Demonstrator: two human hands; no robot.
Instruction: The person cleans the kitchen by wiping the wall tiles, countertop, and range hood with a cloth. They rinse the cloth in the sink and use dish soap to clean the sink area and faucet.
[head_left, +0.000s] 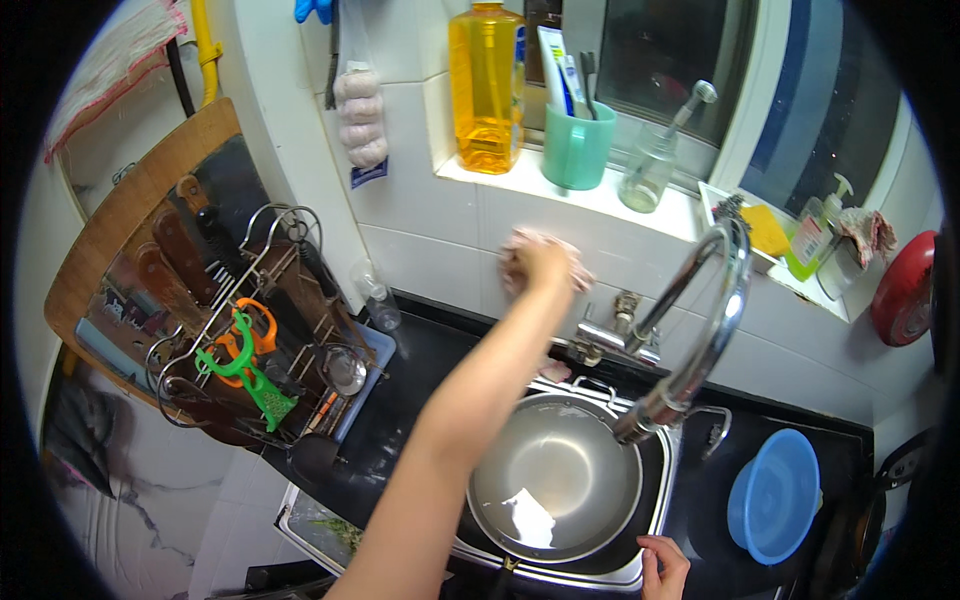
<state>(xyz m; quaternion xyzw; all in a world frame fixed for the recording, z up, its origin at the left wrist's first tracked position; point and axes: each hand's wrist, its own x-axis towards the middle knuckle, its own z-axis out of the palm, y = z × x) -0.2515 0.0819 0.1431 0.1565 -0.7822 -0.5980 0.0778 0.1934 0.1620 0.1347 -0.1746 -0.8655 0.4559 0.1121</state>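
Observation:
My left hand (546, 262) presses a crumpled pink cloth (517, 281) flat against the white wall tiles, below the window sill. The forearm crosses over the black counter and the left side of the sink. At the sink's front right corner is my right hand (666, 568), its fingers loosely bent and holding nothing; its fingertips are at the metal rim. Between the arms, a wide metal pan (559, 480) with a shiny inside sits in the sink (664, 502). A chrome faucet (727, 300) arches over the pan's right side from the wall.
Along the sill (525, 180) stand a bottle of yellow liquid (486, 97), a green cup (581, 146) with toothbrushes, and a glass jar (646, 172). A blue basin (776, 499) is at the right. On the left stands a wire rack (259, 255) with knives, orange-handled scissors and a green peeler (247, 360).

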